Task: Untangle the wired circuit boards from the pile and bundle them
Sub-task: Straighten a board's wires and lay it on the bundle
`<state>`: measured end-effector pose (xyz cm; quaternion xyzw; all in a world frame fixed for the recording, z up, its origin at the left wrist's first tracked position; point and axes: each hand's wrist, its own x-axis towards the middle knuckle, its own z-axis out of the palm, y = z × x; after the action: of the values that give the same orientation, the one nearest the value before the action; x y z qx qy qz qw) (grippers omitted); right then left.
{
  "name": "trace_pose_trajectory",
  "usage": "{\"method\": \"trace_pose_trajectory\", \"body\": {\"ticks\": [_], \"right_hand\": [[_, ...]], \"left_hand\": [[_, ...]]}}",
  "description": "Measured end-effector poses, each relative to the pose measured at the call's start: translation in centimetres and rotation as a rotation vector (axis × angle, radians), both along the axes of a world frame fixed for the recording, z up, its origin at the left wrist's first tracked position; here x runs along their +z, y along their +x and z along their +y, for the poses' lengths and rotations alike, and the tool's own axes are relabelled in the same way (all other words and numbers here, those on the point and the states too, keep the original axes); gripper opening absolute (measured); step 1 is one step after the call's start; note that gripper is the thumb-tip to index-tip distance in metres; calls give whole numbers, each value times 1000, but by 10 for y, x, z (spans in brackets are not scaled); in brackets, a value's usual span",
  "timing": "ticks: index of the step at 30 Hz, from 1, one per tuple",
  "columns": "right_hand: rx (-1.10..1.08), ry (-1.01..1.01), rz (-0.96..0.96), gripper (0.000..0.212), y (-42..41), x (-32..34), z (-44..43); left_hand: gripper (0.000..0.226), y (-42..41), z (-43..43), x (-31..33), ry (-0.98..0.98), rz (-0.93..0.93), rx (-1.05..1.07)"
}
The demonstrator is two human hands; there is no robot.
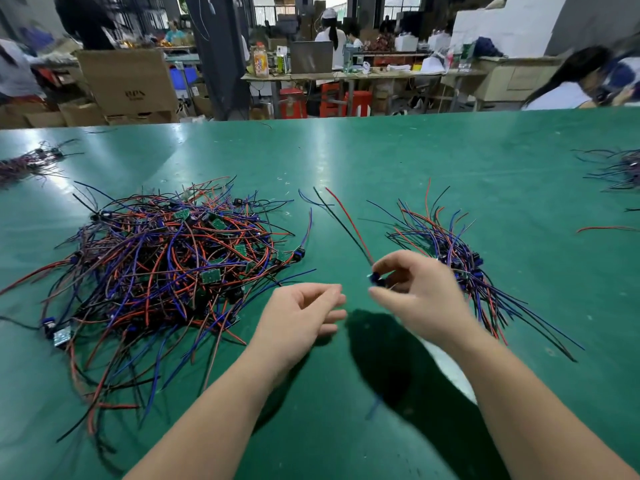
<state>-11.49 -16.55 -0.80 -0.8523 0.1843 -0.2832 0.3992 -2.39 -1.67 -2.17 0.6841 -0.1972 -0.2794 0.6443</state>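
Centrally, table between pile and bundle.

The right hand pinches one wired board over the table, and its wires run from the grip toward the far edge. Just left of the grip hovers the left hand. Farther left lies the tangled pile. Right of the grip, behind the right hand, lies a gathered bunch. Two other heaps lie well apart from it, one at far left, one at far right.
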Motion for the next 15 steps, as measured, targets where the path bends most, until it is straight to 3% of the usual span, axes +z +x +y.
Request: {"method": "trace_pose_trajectory", "body": {"ticks": [3, 5, 7, 10, 15], "right_hand": [[-294, -153, -25, 18, -11, 7, -30], [-467, -235, 47, 16, -21, 10, -47], [-550, -265, 288, 21, -28, 7, -59], [-577, -288, 558, 26, -30, 5, -60], [-595, -336, 486, 30, -22, 5, -51]], "left_hand": [[18, 19, 14, -4, 385, -794, 146], [28, 29, 21, -8, 672, -1033, 192], [35, 34, 24, -12, 884, -1057, 218], [36, 36, 25, -14, 1004, -1068, 231], [34, 41, 28, -16, 1058, -1111, 197]]}}
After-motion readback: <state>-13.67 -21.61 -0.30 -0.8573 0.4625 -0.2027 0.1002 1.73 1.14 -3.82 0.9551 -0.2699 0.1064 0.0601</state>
